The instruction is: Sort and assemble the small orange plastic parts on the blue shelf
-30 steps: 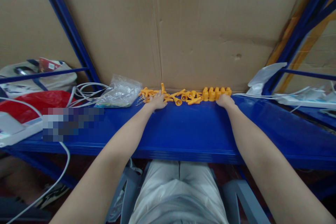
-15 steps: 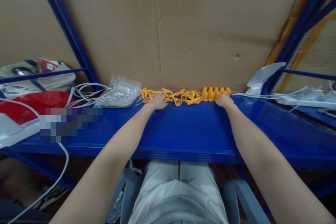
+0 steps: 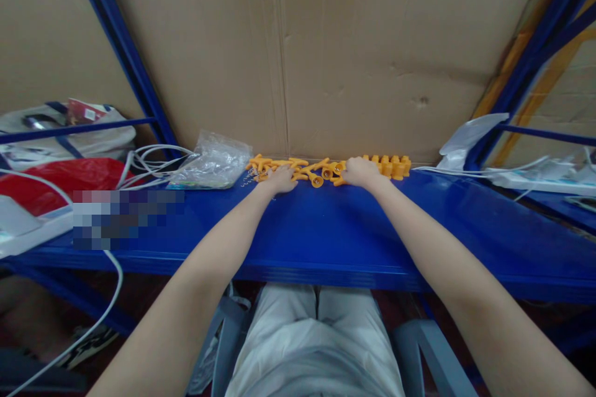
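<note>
My left hand [image 3: 282, 179] rests at the back of the blue table with its fingers apart, over loose orange T-shaped plastic parts [image 3: 261, 163]. My right hand [image 3: 363, 170] has its fingers curled down over another orange plastic part [image 3: 339, 181], which shows at their left. Between the hands lie orange cone-shaped pieces [image 3: 317, 181], their hollow ends facing me. To the right of my right hand, several orange parts [image 3: 395, 167] stand upright in close rows. Small metal pieces [image 3: 246, 180], perhaps screws, are scattered left of my left hand.
A tall cardboard sheet [image 3: 335, 62] closes off the back of the blue table [image 3: 321, 236]. A clear plastic bag [image 3: 212, 158], white cables [image 3: 153, 155] and a red bag [image 3: 88, 177] lie left. At right are a white power strip [image 3: 526, 178] and blue frame posts [image 3: 535, 68].
My right hand has moved left from the upright rows to the loose orange parts and now covers some of them. My left hand has stayed almost in place.
</note>
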### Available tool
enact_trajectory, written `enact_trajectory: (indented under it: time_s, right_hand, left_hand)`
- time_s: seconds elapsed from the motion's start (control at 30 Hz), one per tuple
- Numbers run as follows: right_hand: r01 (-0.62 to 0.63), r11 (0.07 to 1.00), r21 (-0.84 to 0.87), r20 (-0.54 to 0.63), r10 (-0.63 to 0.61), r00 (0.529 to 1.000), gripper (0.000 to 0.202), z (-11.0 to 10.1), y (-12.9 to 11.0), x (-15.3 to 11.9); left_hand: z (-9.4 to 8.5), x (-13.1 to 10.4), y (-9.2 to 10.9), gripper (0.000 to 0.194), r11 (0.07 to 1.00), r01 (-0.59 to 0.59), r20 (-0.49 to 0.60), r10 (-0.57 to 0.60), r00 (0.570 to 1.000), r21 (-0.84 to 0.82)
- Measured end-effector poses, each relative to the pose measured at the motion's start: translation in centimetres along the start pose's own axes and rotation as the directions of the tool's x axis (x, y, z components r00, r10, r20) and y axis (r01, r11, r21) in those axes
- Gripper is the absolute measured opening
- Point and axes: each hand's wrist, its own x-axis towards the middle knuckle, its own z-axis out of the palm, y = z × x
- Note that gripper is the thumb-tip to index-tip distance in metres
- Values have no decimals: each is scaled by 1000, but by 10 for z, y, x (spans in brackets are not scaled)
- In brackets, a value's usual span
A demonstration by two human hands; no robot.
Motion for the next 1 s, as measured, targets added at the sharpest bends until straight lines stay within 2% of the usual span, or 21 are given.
enact_trajectory:
  time_s: [0.07, 0.17, 0.23, 0.4, 0.53, 0.73, 0.9, 1.0]
  right_hand:
    - [124, 992, -4, -52, -124, 991, 39, 0, -18, -11]
    - [384, 923, -6, -54, -384, 922, 42, 9, -32, -19]
    - [455, 890, 5, -18, -455, 890, 44, 18, -34, -19]
    - [420, 907, 21, 15, -420, 907, 44, 30, -34, -15]
    - [377, 926, 25, -7, -377, 926, 35, 30, -37, -17]
    - [371, 928, -39, -31, -372, 928, 37, 26, -37, -18]
    - [382, 923, -53, -155, -386, 910, 38, 24, -30, -15]
    - [401, 914, -68, -232, -405, 884, 37, 25, -26, -11]
  left_hand:
    - [0, 0, 1, 53, 1000, 9, -36, -8, 999, 24]
    - [4, 1, 0, 45, 998, 16, -118, -9, 993, 59]
    - [6, 2, 0, 39, 998, 18, -184, -6, 983, 66]
    - [1, -3, 3, 32, 996, 63, -241, -47, 969, 59]
    - [-6, -7, 8, 33, 995, 74, -195, -59, 979, 71]
    - [-9, -8, 8, 37, 992, 72, -147, -56, 988, 104]
    - [-9, -9, 8, 36, 996, 76, -185, -66, 981, 50]
    - [-11, -12, 10, 37, 998, 63, -280, -65, 958, -17]
